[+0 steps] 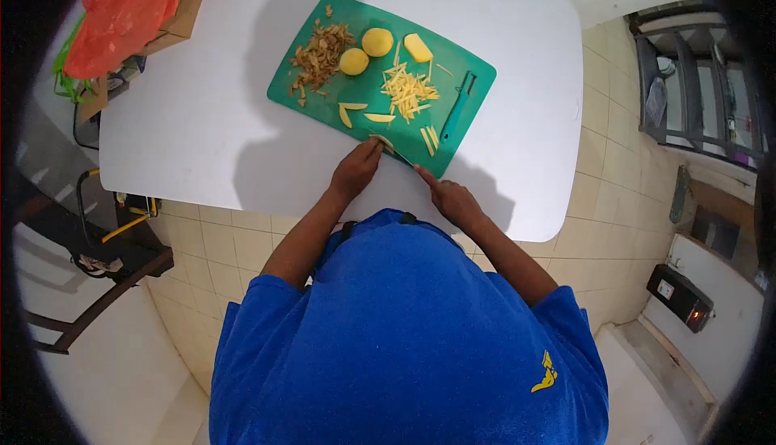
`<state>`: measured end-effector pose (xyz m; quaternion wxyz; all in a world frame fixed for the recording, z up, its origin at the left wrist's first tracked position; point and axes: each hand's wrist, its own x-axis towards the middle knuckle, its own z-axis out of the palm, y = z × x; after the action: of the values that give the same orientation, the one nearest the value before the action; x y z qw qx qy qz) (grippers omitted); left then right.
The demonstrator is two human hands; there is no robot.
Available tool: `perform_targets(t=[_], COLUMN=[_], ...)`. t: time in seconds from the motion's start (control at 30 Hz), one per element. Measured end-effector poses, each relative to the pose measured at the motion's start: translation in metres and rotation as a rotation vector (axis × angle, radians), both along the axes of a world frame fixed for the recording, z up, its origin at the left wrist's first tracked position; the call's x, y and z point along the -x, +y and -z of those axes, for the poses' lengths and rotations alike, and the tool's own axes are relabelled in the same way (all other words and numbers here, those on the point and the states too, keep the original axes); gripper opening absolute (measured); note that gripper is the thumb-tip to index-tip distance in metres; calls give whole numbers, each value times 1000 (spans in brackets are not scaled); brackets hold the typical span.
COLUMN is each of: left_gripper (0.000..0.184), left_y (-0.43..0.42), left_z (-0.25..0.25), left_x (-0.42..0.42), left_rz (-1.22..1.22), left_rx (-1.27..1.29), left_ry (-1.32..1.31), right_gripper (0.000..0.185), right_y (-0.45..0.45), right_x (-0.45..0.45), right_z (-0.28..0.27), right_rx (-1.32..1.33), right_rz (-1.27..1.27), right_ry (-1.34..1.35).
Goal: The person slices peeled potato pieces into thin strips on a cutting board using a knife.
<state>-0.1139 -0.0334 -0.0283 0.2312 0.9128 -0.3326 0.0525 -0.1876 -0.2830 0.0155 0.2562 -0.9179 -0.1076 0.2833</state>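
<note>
A green cutting board (331, 118) lies on the white table. At its near edge my left hand (356, 169) pinches a potato slice (381, 140) against the board. My right hand (453, 200) grips a knife (402, 157), its blade reaching left to that slice. Cut potato sticks (408, 89) form a pile right of centre, and a few more sticks (429, 140) lie near the right edge. Loose potato slices (378, 118) rest just beyond my left hand. Farther back sit two peeled potatoes (377, 42) and a cut potato piece (418, 48).
Brown potato peelings (322, 55) are heaped on the board's left. A teal-handled peeler (458, 109) lies along its right side. On the white table (186, 138), a red plastic bag (125, 16) and cardboard box (182, 12) occupy the far left corner. A dark metal rack (687, 81) stands right.
</note>
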Motion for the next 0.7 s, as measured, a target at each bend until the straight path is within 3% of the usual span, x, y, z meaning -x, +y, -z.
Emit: perform_targets(t=[0.17,0.5,0.7], left_gripper=[31,31,40], left_y=[1,-2,-2], left_z=[3,2,1], left_x=[2,4,13], left_rz=[5,-33,-81], left_rx=[-13,1,-180], left_ry=[-11,47,-23], right_gripper=[65,62,62], right_y=[-11,19,-13], right_x=[21,-32,-15], right_z=[-16,-19,-28], right_rx=[79,68,85], right_rz=[24,-36,-79], right_ry=[78,-68,-25])
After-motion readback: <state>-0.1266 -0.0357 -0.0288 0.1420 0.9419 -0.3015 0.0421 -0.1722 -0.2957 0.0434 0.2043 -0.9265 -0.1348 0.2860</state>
